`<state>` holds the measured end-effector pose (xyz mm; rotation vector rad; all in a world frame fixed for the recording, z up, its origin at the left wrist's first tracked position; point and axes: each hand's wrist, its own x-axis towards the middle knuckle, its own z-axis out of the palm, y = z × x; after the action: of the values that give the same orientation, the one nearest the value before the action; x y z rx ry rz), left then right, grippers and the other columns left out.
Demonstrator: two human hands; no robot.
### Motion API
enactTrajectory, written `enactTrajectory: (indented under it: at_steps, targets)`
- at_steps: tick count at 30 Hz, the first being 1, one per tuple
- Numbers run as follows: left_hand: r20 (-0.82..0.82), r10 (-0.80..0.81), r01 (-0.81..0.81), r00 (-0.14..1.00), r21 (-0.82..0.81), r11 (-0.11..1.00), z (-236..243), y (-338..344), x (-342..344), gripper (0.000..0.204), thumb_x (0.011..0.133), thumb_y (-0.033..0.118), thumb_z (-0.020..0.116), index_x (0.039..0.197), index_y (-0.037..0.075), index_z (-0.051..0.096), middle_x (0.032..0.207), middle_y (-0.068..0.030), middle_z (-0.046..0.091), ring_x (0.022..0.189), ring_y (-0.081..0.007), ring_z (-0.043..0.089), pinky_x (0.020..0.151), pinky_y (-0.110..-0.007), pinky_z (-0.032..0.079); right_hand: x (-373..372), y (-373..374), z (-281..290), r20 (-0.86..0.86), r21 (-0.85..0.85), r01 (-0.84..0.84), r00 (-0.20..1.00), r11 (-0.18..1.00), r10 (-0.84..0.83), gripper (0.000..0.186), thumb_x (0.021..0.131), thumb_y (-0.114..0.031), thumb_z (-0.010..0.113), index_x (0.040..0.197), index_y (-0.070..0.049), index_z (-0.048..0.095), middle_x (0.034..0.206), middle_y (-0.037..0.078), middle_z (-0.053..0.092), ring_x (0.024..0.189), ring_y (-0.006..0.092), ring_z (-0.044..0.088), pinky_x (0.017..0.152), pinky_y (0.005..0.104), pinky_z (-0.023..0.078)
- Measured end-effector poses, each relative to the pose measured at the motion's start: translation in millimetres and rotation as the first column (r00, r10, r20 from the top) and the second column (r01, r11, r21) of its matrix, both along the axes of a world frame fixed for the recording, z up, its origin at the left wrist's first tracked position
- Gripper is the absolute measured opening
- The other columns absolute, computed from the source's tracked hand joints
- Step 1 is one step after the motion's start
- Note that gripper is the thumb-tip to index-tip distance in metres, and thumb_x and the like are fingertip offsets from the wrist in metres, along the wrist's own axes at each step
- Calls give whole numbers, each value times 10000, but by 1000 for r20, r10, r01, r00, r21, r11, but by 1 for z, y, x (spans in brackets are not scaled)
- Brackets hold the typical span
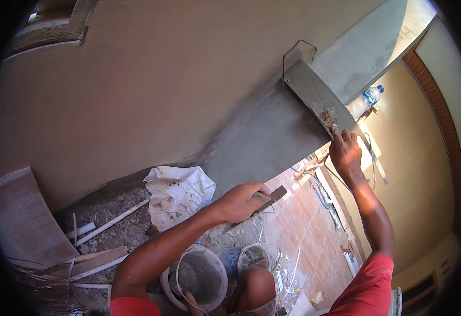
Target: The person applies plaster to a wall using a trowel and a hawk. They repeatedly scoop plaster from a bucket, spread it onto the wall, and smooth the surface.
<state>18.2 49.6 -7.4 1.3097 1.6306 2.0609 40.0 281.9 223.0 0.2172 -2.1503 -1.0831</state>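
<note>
In the head view, the left hand [243, 201] curls closed around a flat, dark-edged tool [276, 196], while the right hand [345, 150] bends its fingers at the near edge of the wet grey ledge [314, 97] beside the beige wall [162, 79]; whether they pinch anything, I cannot tell. Below, a pale-rimmed bucket [223, 282] holds smooth grey mortar [191, 268], near a crumpled white sack [180, 192] on gritty rubble [128, 216].

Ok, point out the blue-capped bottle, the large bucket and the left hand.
Blue-capped bottle [370, 97]: head view, on its label.
Large bucket [222, 279]: head view, on the right side of its rim.
Left hand [239, 203]: head view, on the back of the hand.
</note>
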Motion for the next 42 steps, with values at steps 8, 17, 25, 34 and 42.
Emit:
enactTrajectory:
  at_steps: [8,17,25,34,42]
  targets:
    - [3,-36,36,999,5,999,8,9,6,367,800,30,469,1150,-12,572,1091,-184,608,1030,-229,572,925,-315,421,-79,-22,44,2,5,14,1000,1000,-14,448,788,-31,520,1207,-161,612,912,111,565,852,287,563,724,395,495]
    - [5,-6,6,1000,-36,999,12,1,9,370,801,31,471,1155,-16,569,1086,-186,608,1029,-231,574,921,-318,425,-115,-27,45,4,-25,52,999,998,-52,468,807,-36,470,1220,-202,614,967,118,580,900,306,567,775,404,491]
    - [-17,-16,16,1000,-1,1000,10,8,9,372,799,35,466,1152,-18,571,1087,-199,609,1034,-247,577,920,-326,426,-124,-19,36,11,-62,80,997,995,-79,430,794,-77,521,1189,-217,616,1000,110,572,927,318,578,746,417,524]
    - [-15,-17,16,1000,-15,1000,11,8,9,369,796,43,471,1146,-24,567,1075,-209,605,1023,-256,581,910,-333,431,-136,-5,19,15,-69,45,999,997,-44,438,811,-85,519,1219,-221,600,1019,111,550,970,313,560,787,407,507]
    - [-26,-13,13,1000,-13,1000,10,8,8,370,797,50,473,1147,-24,566,1072,-208,603,1024,-260,583,906,-333,433,-120,12,15,19,-5,60,998,998,-60,458,795,-80,554,1225,-233,593,994,95,532,922,290,549,728,378,503]
